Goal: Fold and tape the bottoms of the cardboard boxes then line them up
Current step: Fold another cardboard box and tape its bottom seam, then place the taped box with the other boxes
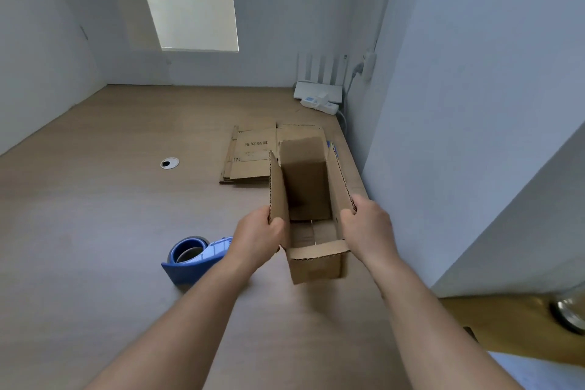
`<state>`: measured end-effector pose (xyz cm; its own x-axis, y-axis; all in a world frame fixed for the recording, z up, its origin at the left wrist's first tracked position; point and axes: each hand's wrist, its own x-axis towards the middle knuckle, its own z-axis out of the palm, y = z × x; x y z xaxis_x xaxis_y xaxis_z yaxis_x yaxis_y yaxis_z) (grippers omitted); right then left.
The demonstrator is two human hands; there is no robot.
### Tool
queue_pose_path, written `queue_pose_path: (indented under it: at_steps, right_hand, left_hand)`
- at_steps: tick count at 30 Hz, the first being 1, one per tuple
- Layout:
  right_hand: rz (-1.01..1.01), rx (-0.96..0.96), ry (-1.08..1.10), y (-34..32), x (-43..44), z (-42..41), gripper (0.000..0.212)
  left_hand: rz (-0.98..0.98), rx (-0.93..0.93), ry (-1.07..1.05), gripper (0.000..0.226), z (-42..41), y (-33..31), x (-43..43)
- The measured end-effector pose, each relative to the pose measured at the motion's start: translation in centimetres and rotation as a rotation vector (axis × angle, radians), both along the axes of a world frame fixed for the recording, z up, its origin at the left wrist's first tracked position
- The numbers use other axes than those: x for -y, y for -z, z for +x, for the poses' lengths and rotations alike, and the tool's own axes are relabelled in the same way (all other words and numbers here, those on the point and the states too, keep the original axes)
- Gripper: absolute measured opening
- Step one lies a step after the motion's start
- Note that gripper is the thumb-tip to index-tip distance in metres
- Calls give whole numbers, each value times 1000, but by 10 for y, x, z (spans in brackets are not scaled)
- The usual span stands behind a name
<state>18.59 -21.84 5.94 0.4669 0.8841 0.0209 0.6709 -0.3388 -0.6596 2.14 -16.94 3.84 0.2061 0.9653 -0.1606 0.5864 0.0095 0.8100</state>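
Our left hand (258,233) grips the cardboard box (315,266) by its nine-o'clock flap and our right hand (368,225) grips the three-o'clock flap, fingers curled over the edges. Flattened boxes (250,158) lie at its eleven o'clock and a tape dispenser (193,258) at eight, on the table (95,215).

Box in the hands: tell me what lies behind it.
Flattened boxes lie stacked on the desk behind the box; a blue edge peeks out at their right. The box covers the stack's near right part, so the blue thing cannot be identified.
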Motion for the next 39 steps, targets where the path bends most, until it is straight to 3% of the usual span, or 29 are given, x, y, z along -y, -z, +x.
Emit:
queue_pose_path:
  at_steps: [4, 9, 13, 18, 25, 30, 34, 39]
  right_hand:
    - [112, 39, -104, -19, 8, -1, 42]
    - [276, 41, -270, -27, 11, -12, 15]
    - [359, -54, -405, -28, 12, -37, 20]
    - [318, -182, -599, -28, 19, -90, 16]
    - [238, -206, -816, -29, 44, -166, 37]
    - [208, -181, -961, -20, 64, -221, 35]
    - [178, -163, -1080, -15, 89, -287, 18]
    - [110, -157, -1211, -9, 128, -378, 21]
  left_hand:
    - [44, 31, -116, 18, -1, -17, 23]
    - [157, -7, -310, 24, -12, -41, 56]
    - [207, -19, -481, 22, -38, -52, 92]
    - [246, -55, -662, 28, -81, -59, 138]
    - [252, -112, -887, 23, -132, -58, 195]
    - [220, -129, -1002, 26, -175, -44, 230]
    - [184, -127, -1124, 23, -231, -41, 265]
    - [164, -113, -1247, 27, -315, -28, 313]
